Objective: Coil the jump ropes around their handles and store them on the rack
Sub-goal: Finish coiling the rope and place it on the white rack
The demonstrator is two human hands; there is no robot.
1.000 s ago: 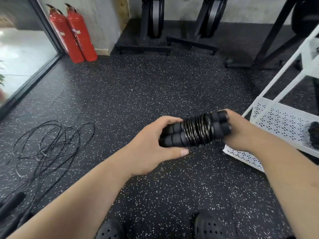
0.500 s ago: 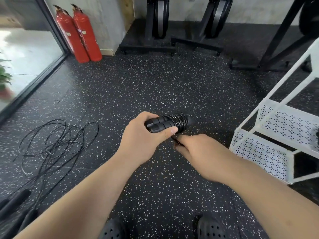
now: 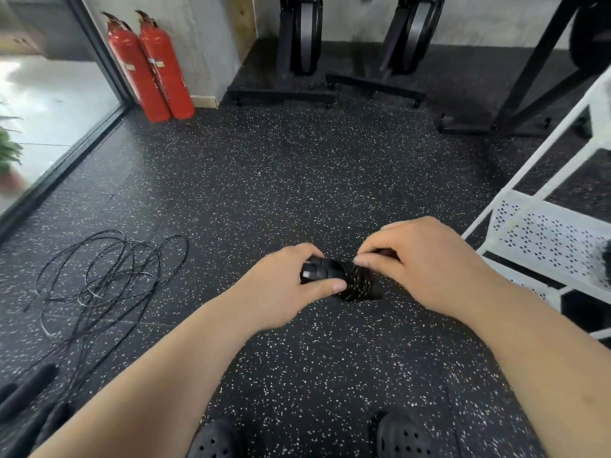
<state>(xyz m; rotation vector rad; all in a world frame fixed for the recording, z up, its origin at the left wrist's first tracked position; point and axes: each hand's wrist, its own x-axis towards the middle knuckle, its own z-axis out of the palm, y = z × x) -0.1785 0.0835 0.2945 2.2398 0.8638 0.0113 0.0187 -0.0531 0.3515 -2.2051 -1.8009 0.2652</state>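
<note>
Fingers of the left hand (image 3: 281, 292) curl round the paired handles (image 3: 317, 274) of one jump rope (image 3: 355, 284), thumb laid across the near side; the right hand (image 3: 426, 266) pinches at the cord wound about the middle. It is likely seating the last turn, though the cord's end is hidden under the fingertips. Both hands hold this bundle in mid-air above the speckled floor (image 3: 297, 176), out in front of the person's shoes (image 3: 218, 441); its winding looks tight and close to complete, so I judge this rope all but ready to store.

Outward to the right stands the white rack (image 3: 545, 239), near but untouched; a dark shape (image 3: 606, 259) lies on its perforated shelf at the frame's edge — possibly a rope already stored, too cropped to say. Outward to the left a tangle of loose black cord (image 3: 105, 276) sprawls on the floor, with dark floor handles (image 3: 29, 388) near the lower corner; at least one more rope, by my reckoning, is yet to be coiled — and the held bundle is not yet shelved.
</note>
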